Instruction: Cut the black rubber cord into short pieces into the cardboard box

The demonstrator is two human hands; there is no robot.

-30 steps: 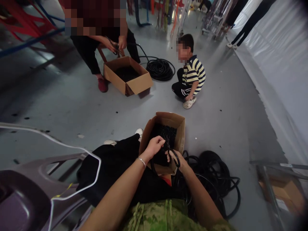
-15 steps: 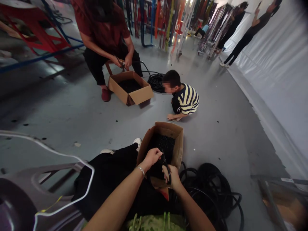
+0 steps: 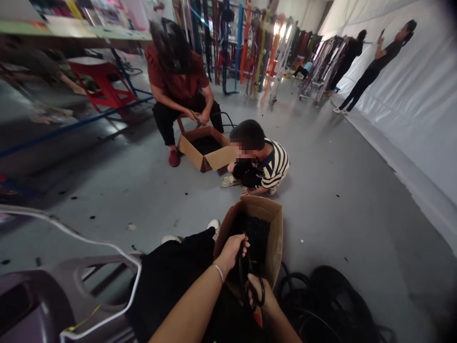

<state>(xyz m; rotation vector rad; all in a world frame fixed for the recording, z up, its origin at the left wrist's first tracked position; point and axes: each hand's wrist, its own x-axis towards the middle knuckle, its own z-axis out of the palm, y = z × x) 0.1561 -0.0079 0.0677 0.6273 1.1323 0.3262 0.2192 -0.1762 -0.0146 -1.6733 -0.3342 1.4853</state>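
Observation:
My left hand [image 3: 234, 250], with a bracelet at the wrist, is closed round a black cord over the near cardboard box [image 3: 275, 238]. My right hand [image 3: 262, 293] grips black-handled scissors [image 3: 262, 291] just below and to the right, over the box's near edge. Small black pieces [image 3: 255, 228] cover the inside of the box. Part of the cord hangs between my hands; the scissor blades are hard to tell from it. Coiled black cord [image 3: 332, 295] lies on the floor right of the box.
A child in a striped shirt [image 3: 276, 164] squats just beyond my box. Behind, a seated person in red [image 3: 178, 85] works over another cardboard box [image 3: 193, 155]. A grey plastic chair [image 3: 53, 290] and a white cable [image 3: 117, 252] are at the left.
The view has shifted, so most things sit lower and further right. The child has leaned left towards the other box. My left hand now holds the cord further from the scissors.

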